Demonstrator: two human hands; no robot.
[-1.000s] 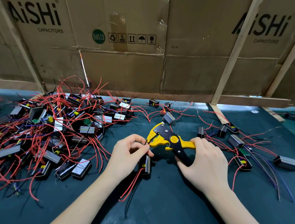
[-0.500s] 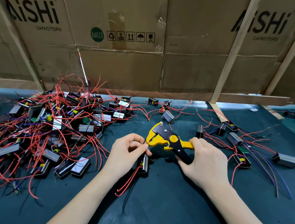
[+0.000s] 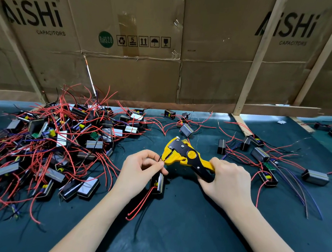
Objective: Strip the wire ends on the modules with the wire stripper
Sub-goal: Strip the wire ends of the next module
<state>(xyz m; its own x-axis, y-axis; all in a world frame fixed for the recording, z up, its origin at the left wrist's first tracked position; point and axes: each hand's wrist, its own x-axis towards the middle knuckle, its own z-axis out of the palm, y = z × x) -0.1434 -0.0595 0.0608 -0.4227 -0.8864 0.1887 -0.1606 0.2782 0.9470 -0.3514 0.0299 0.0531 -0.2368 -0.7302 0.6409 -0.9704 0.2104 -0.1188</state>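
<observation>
My right hand (image 3: 229,182) grips the black and yellow handles of the wire stripper (image 3: 180,153), whose yellow jaws point left. My left hand (image 3: 140,169) pinches a thin black wire right at the jaws. Below that hand hangs a small black module (image 3: 158,184), with red wires (image 3: 141,203) trailing down onto the dark green mat (image 3: 182,227).
A big tangled pile of modules with red wires (image 3: 59,142) fills the left of the mat. Several loose modules (image 3: 261,154) with red and purple wires lie to the right. A cardboard wall (image 3: 148,44) with wooden slats (image 3: 255,59) stands behind.
Both hands and the stripper have stayed nearly in place. The view has drifted slightly, and the module's red wires hang a little differently.
</observation>
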